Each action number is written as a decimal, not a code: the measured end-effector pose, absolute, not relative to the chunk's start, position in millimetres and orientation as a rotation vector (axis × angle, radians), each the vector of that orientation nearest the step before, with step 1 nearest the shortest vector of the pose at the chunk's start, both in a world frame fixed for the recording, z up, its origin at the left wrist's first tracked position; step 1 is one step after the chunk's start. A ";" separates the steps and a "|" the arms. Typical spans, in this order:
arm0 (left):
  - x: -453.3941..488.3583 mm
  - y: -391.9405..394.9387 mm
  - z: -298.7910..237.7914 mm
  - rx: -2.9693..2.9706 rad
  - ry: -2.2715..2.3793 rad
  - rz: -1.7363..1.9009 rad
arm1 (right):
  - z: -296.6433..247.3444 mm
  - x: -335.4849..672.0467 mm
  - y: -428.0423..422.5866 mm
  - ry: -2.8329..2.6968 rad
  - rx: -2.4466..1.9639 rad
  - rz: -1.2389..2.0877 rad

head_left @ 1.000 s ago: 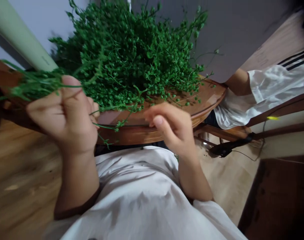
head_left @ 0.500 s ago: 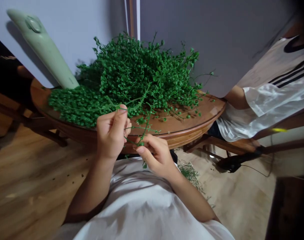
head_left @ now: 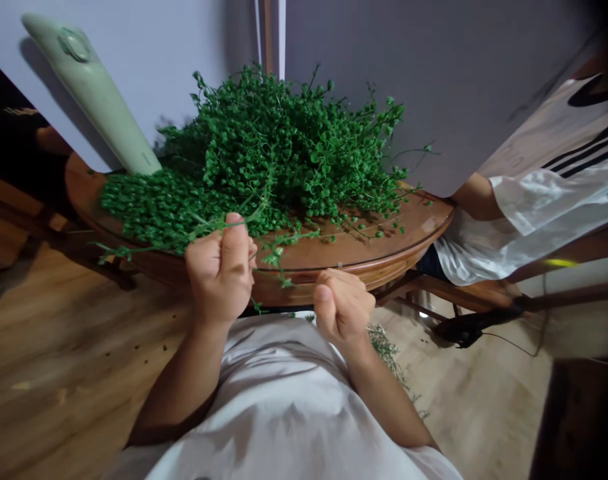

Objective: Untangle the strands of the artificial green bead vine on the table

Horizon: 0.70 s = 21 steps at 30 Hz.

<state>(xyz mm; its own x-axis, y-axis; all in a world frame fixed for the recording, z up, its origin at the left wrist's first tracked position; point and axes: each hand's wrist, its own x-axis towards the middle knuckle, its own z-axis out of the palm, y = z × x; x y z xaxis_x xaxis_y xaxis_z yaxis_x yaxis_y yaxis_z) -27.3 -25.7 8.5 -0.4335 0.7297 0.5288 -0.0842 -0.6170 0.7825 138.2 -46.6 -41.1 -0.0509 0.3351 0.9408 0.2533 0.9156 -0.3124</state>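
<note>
Now, going left to right: one pale green tapered object (head_left: 97,93), its kind unclear, slants down to meet one large mound of beaded green sprigs (head_left: 284,147), which sits on one round wooden table (head_left: 384,263) toward its far side. Your left hand (head_left: 221,277) is clenched in a fist around one thin sprig (head_left: 154,241), whose stems trail out on either side of your fingers. Your right hand (head_left: 343,307) has just drawn away from that sprig and now curls closed above your white shirt (head_left: 279,400); whether it grasps a fine stem cannot be told from this view. Past it, one small clump of loose sprigs (head_left: 387,350) lies on the wooden floor (head_left: 459,400). At far right sits one co-worker (head_left: 539,213), in a white satin sleeve (head_left: 539,227).
</note>
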 end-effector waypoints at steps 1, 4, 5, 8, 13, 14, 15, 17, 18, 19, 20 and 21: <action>-32.5 -24.5 13.1 1.190 0.939 2.192 | -39.9 140.1 -47.2 -1.523 -0.405 0.106; -54.9 -20.6 29.5 0.982 0.930 2.450 | -31.7 151.6 -51.1 -1.196 -0.402 0.207; -61.9 -19.6 33.9 0.924 0.937 2.448 | -28.5 156.5 -52.5 -1.165 -0.475 0.224; -72.9 -17.5 38.0 0.827 0.932 2.391 | -20.2 167.6 -53.6 -1.294 -0.740 0.181; -62.2 -15.1 27.7 0.896 0.909 2.355 | -2.0 159.1 -40.7 -1.760 -0.815 0.094; -59.4 -15.6 26.5 0.930 0.896 2.331 | 2.3 155.0 -38.0 -1.852 -0.839 0.112; -57.1 -16.4 25.9 0.955 0.877 2.310 | 6.0 151.1 -36.3 -1.920 -0.865 0.134; -54.3 -18.5 25.8 0.969 0.861 2.274 | 9.7 144.4 -37.8 -1.958 -0.887 0.164; -53.6 -19.4 26.1 0.962 0.862 2.269 | 9.1 142.0 -41.1 -1.938 -0.873 0.174; -53.3 -20.1 26.3 0.960 0.860 2.261 | 7.0 139.9 -45.6 -1.917 -0.856 0.193; -53.1 -20.4 26.6 0.957 0.850 2.270 | 3.6 138.1 -51.0 -1.913 -0.842 0.225; -53.0 -20.3 26.9 0.958 0.839 2.279 | -0.6 136.3 -56.7 -1.931 -0.838 0.263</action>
